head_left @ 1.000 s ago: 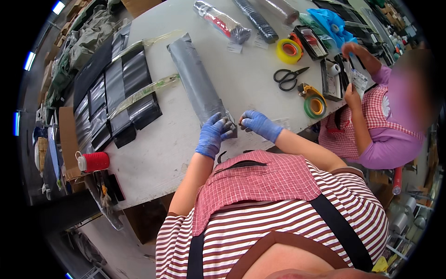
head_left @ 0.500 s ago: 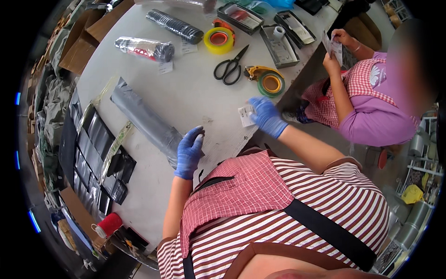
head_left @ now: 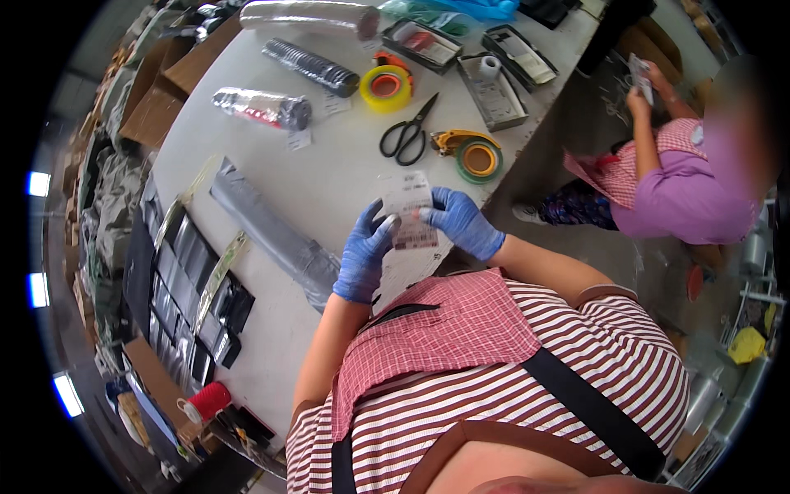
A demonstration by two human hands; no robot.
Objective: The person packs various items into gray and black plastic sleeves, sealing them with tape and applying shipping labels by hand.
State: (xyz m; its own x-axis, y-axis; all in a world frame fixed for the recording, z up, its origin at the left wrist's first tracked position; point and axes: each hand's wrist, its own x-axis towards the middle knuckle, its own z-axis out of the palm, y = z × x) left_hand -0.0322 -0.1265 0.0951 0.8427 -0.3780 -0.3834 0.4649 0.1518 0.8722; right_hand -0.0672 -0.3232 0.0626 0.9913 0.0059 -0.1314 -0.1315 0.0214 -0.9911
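Observation:
A white printed label sheet [head_left: 411, 198] is held up over the near edge of the table, between my two blue-gloved hands. My left hand [head_left: 362, 253] is closed at the sheet's left edge, thumb against fingers. From the other side my right hand [head_left: 467, 224] pinches the right edge. Just left of my left hand lies a long grey plastic-wrapped parcel [head_left: 267, 221], its near end partly behind that hand. Beyond the sheet are black-handled scissors [head_left: 403, 142] and a yellow tape dispenser with a green-edged roll [head_left: 477, 156].
Dark plastic bags [head_left: 185, 255] overlap along the table's left side, near a red thread spool [head_left: 207, 402]. Farther back are a yellow tape roll [head_left: 384, 88], wrapped bundles [head_left: 311, 66] and grey trays [head_left: 492, 92]. A co-worker in purple [head_left: 671, 193] stands right, holding papers.
My right hand has brought the label sheet leftward from the table's right edge. My left hand has left the grey parcel's end and met the sheet. The co-worker has shifted farther right.

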